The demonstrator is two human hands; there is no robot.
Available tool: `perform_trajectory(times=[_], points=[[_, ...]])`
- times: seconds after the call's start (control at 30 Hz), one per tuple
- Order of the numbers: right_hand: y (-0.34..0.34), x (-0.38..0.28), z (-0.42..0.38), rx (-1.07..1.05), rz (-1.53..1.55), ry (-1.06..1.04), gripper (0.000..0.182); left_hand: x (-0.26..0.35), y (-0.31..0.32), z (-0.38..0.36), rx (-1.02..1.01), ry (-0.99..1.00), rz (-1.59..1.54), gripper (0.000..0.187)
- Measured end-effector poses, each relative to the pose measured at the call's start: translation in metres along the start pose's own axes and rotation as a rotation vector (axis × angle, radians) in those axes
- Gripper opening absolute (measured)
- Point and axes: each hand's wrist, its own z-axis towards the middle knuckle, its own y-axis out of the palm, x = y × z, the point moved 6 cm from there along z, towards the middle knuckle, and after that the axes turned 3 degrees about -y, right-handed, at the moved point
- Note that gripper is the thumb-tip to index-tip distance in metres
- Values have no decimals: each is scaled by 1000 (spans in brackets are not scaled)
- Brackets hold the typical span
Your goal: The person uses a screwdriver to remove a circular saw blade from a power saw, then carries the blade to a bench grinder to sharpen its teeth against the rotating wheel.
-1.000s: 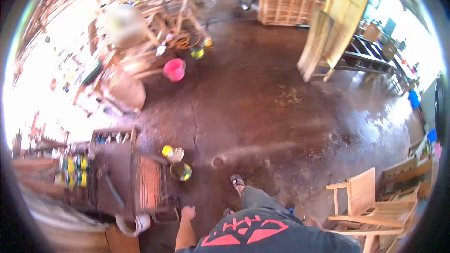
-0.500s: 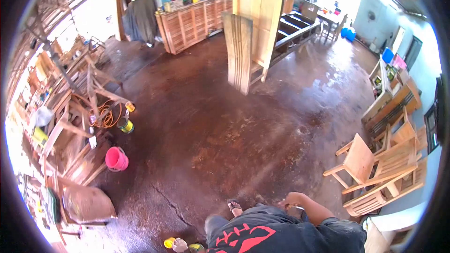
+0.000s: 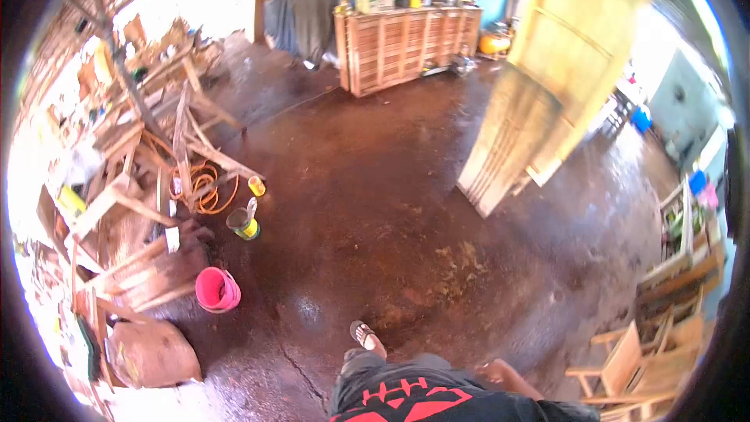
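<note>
My right hand (image 3: pixel 491 373) hangs low beside my dark shirt with a red print (image 3: pixel 410 402), close to the hip. Its fingers are too small and blurred to make out, and I see no object in it. My left hand is out of the picture. One sandalled foot (image 3: pixel 366 335) is forward on the wet brown floor (image 3: pixel 367 250). Ahead to the left stand a pink bucket (image 3: pixel 217 291), an opened tin with a yellow-green label (image 3: pixel 244 223) and a small yellow tin (image 3: pixel 256 185). Neither visible foot nor hand touches them.
A tall pale wooden panel (image 3: pixel 582 39) stands ahead right, with a grooved board (image 3: pixel 508 137) against it. Scrap timber (image 3: pixel 148 211) and an orange coiled hose or cable (image 3: pixel 211 187) lie left. Wooden chairs (image 3: pixel 625 363) line the right. A slatted wooden cabinet (image 3: pixel 406 47) stands behind.
My view has swung left, so the panel and chairs sit farther right. The bent right arm has lowered beside my body. A yellow container and a pale shape at the bottom left have gone from view.
</note>
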Motion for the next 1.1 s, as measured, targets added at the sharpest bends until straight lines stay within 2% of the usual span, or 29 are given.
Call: perform_trajectory(times=[0.03, 0.13, 0.23, 0.4, 0.53, 0.6, 0.7, 0.73, 0.77, 0.8, 0.87, 0.93, 0.97, 1.03, 1.1], points=[[-5, -32, -9, -33, 54, -41, 54, 16, -32, 18, 22, -1, -35, 40], [-19, -117, -28, 138, 272, 215, 39, 72, -120, 59, 70, 17, -153, 39], [-50, -166, 4, 143, 319, 289, 42, 122, -196, 112, 96, 56, -226, 38], [-135, -267, 113, 105, 181, 318, 48, 172, -273, 228, 72, 61, -227, 37], [-238, -403, 235, 90, -170, 234, 52, 177, -325, 295, 5, -29, -135, 36], [-307, -510, 306, 125, -501, 75, 54, 170, -358, 320, -2, -100, -131, 36], [-416, -730, 377, 411, -948, -536, 57, 174, -410, 355, 11, -187, -194, 35], [-444, -833, 353, 460, -869, -632, 61, 178, -426, 370, 12, -208, -217, 35], [-476, -899, 379, 596, -798, -620, 65, 185, -438, 385, 6, -221, -230, 34], [-489, -1008, 331, 454, -749, -494, 68, 193, -450, 407, -3, -230, -233, 34], [-518, -1147, 322, 540, -552, -548, 66, 209, -477, 457, -24, -232, -230, 34], [-542, -1253, 342, 552, -362, -564, 64, 222, -504, 511, -50, -230, -200, 33], [-545, -1285, 351, 527, -279, -538, 63, 225, -518, 537, -68, -225, -180, 33], [-550, -1329, 377, 545, -309, -646, 67, 238, -560, 587, -89, -208, -140, 33], [-554, -1335, 406, 650, -472, -589, 60, 252, -618, 633, -106, -190, -113, 32]])
